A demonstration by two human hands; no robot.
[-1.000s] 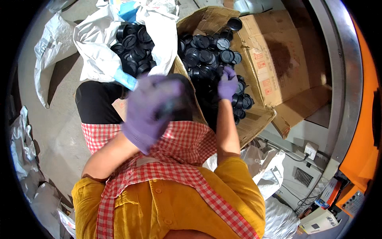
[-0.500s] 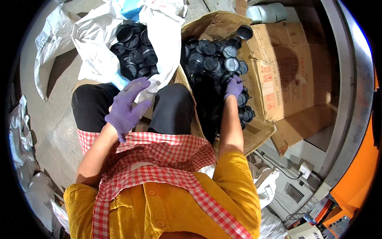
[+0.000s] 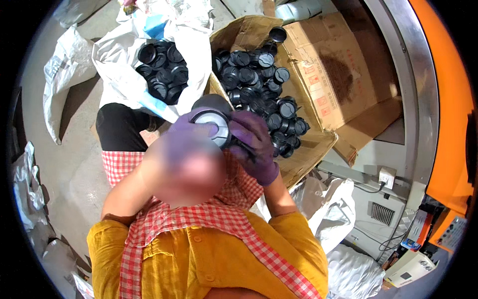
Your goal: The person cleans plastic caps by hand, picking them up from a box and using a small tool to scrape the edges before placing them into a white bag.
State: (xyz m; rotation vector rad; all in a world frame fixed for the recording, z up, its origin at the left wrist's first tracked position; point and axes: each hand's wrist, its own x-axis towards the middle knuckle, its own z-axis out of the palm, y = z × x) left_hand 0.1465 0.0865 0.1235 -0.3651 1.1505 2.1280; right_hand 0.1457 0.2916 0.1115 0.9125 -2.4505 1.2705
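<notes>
Close in front of me, both purple-gloved hands are brought together at a black round plastic lid (image 3: pixel 212 124) with a shiny raised face. My left hand (image 3: pixel 185 130) is closed on its left side; part of that hand is blurred out. From the right, my right hand (image 3: pixel 255 147) curls round the lid's edge, with dark plastic showing under its fingers; whether that is a second lid, I cannot tell. Beyond them, a heap of similar black lids (image 3: pixel 249 77) fills an open cardboard box (image 3: pixel 318 144). More black lids (image 3: pixel 164 74) lie in a white sack (image 3: pixel 117 60) at the left.
An unfolded box flap (image 3: pixel 338 70) leans out to the right, beside a metal-edged machine with an orange panel (image 3: pixel 448 99). A plug and socket (image 3: pixel 387 177) with cables sit lower right. White plastic bags (image 3: pixel 331 209) lie near my right elbow, and others along the left.
My right hand has come out of the box, back toward my chest. My left hand has moved right to meet it, and a black lid is now held between them.
</notes>
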